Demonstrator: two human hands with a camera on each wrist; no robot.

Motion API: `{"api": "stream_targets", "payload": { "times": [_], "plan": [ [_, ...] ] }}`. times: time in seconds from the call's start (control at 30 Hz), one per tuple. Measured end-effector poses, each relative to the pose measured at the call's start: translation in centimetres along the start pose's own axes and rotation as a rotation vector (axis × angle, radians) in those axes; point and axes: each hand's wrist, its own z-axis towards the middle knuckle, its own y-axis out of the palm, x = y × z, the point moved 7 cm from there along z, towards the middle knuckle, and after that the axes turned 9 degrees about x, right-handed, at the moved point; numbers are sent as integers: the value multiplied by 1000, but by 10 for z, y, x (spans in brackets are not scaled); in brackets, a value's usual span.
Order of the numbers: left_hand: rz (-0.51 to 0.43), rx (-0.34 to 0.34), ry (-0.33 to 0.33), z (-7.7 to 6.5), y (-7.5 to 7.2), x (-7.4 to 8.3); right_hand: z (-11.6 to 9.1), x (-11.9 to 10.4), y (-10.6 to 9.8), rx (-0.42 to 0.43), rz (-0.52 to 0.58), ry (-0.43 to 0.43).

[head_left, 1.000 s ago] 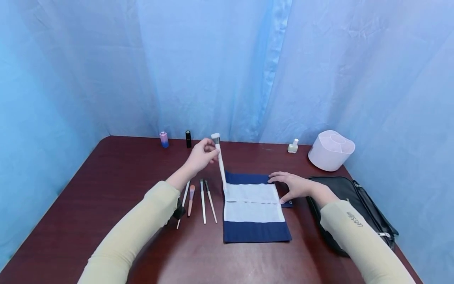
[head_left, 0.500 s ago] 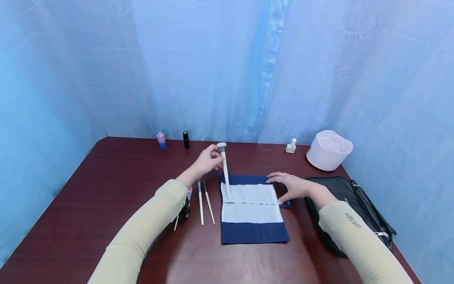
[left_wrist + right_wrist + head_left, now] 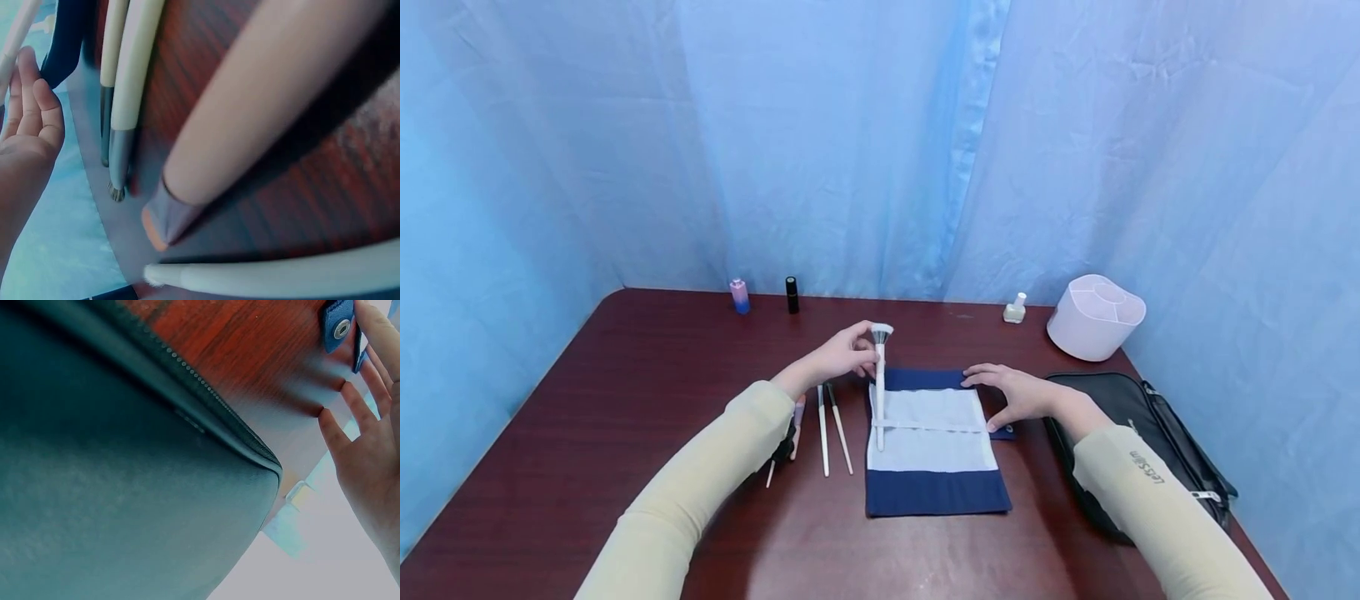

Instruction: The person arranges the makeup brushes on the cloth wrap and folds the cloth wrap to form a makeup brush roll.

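Observation:
A makeup brush (image 3: 880, 392) with a white handle and white-tipped bristles stands bristles up in my left hand (image 3: 846, 354), pinched between thumb and fingers near its head. Its handle runs down over the left side of a brush roll (image 3: 938, 493), navy cloth with a white inner panel, and its lower end lies past the seam across that panel. My right hand (image 3: 1018, 392) rests with spread fingers on the roll's right edge. In the right wrist view, fingertips (image 3: 324, 415) touch the tabletop by the roll's snap tab (image 3: 339, 326).
Several makeup brushes (image 3: 823, 437) lie left of the roll, partly under the left wrist. A black zippered bag (image 3: 1105, 408) lies right, under the right forearm. Behind stand a white divided organizer (image 3: 1090, 329), a nail polish bottle (image 3: 1014, 312), a black tube (image 3: 792, 296) and a pink-blue bottle (image 3: 740, 297).
My left hand has moved right and toward me, bringing the brush from the roll's left edge onto its white panel and lowering the handle end past the seam. The right hand stays put.

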Motion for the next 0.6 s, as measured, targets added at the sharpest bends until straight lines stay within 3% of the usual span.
{"api": "stream_targets", "payload": {
  "times": [0.1, 0.33, 0.6],
  "plan": [
    [17, -9, 2, -1, 2, 5, 0, 0, -1, 2, -2, -2],
    [119, 2, 80, 0, 3, 17, -2, -3, -4, 4, 3, 0],
    [319, 8, 151, 1, 4, 12, -3, -6, -6, -1, 10, 14]
  ]
}}
